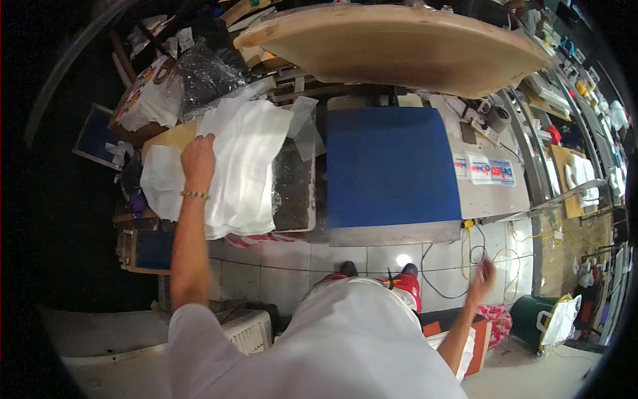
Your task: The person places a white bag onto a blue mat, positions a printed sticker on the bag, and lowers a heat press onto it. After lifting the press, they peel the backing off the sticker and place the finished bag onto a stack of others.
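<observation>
My left hand (pixel 198 159), with a beaded bracelet at the wrist, is closed at the edge of a stack of white fabric pieces (pixel 242 166). Its fingers look pinched on the top piece, though the fingertips are partly hidden. Another white piece (pixel 161 179) lies just left of that wrist. Out to the right and low, my right hand (pixel 483 282) hangs above the tiled floor, smeared by motion and touching nothing visible. Between the hands, farther forward, lies a flat blue pad (pixel 393 166) with a pale front edge.
A large tan panel (pixel 399 43) spans the far side. Printed sheets (pixel 490 170) lie on a pale surface right of the pad. Cables (pixel 435 282) cross the floor. A green bin (pixel 533 322) stands at lower right, and black plastic (pixel 209 73) is heaped at upper left.
</observation>
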A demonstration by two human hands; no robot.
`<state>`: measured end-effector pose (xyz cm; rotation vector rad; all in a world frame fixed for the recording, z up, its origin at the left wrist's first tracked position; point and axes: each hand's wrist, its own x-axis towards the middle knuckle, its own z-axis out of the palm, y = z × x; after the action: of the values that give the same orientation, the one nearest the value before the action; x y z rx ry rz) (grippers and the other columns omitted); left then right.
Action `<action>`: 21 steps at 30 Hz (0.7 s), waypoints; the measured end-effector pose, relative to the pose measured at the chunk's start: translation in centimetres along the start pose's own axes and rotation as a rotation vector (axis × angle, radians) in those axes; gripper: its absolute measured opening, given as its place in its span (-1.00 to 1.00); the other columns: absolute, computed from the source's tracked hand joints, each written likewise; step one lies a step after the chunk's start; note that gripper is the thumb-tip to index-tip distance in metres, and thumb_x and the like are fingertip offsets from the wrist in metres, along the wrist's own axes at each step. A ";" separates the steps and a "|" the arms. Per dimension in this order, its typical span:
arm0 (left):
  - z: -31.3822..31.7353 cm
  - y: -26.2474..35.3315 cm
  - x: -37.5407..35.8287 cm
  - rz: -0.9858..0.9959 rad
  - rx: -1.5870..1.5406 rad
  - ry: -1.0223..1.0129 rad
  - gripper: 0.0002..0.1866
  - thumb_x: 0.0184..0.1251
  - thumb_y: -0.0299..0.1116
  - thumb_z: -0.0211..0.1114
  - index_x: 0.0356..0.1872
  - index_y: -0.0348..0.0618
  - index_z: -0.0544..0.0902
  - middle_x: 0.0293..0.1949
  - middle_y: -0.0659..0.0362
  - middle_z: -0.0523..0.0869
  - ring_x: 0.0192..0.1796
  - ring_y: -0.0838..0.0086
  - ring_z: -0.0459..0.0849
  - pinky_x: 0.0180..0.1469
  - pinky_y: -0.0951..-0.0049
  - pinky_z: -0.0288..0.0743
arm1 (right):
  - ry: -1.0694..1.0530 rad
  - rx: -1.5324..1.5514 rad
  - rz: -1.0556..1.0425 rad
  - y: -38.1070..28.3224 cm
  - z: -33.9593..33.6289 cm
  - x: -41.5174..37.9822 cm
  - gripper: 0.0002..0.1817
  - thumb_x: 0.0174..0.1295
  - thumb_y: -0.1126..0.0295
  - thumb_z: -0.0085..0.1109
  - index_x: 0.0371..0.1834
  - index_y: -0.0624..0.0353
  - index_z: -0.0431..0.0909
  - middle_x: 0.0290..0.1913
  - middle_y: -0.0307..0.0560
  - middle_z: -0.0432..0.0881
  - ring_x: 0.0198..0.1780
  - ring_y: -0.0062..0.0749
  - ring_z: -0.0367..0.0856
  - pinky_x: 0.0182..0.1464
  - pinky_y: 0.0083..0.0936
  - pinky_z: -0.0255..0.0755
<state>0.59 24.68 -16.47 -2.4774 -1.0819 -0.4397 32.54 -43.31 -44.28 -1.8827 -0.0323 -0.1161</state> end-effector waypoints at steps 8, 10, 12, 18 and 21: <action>-19.1 18.4 -11.2 0.891 -0.432 -0.535 -0.94 0.15 -0.36 0.30 -0.41 -0.04 0.72 -0.41 0.12 0.68 -0.29 0.18 0.69 -0.04 0.14 0.54 | -1.452 0.206 -0.887 -35.6 15.8 -7.4 0.04 0.01 0.16 0.65 0.56 0.24 0.29 0.36 0.19 0.57 0.39 0.15 0.50 0.43 -0.05 0.30; -21.4 21.3 -9.5 0.799 -0.422 -0.307 -0.96 0.17 -0.40 0.30 -0.38 -0.01 0.71 -0.39 0.15 0.67 -0.22 0.21 0.70 0.20 0.09 0.45 | -1.591 -0.033 -0.705 -34.2 14.1 -6.7 -0.08 0.07 0.22 0.60 0.51 0.22 0.36 0.22 0.23 0.63 0.23 0.21 0.58 0.31 -0.09 0.36; -18.9 24.2 -7.0 0.773 -0.236 -0.246 -0.92 0.23 -0.42 0.27 -0.42 0.00 0.72 -0.36 0.18 0.68 -0.05 0.27 0.69 0.39 -0.02 0.32 | -1.515 -0.249 -0.763 -31.0 12.3 -2.9 -0.35 0.15 0.28 0.55 0.31 0.21 0.55 0.10 0.20 0.70 0.11 0.14 0.66 0.19 -0.17 0.46; -7.5 36.9 1.2 0.779 -0.502 0.347 -0.59 0.30 -0.49 0.25 0.17 -0.02 0.72 0.31 0.06 0.61 0.47 0.13 0.46 0.67 -0.17 0.03 | -1.603 0.207 0.201 -19.4 11.5 3.4 -0.72 0.28 0.38 0.45 -0.04 0.34 0.73 -0.04 0.06 0.83 0.00 -0.38 0.76 0.06 -0.43 0.61; -2.3 38.7 -0.7 0.574 -0.595 0.015 -0.49 0.40 -0.27 0.30 0.38 0.08 0.62 0.53 0.00 0.41 0.65 0.07 0.20 0.64 -0.20 0.02 | -1.315 0.285 0.478 -13.8 12.8 5.1 -0.66 0.30 0.47 0.36 0.09 0.40 0.65 0.05 0.04 0.78 0.04 -0.28 0.75 0.01 -0.36 0.67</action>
<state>28.82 -0.84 -23.74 -3.1195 -0.1923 -0.6596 37.30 -27.10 -34.62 -1.3405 -0.4588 1.3720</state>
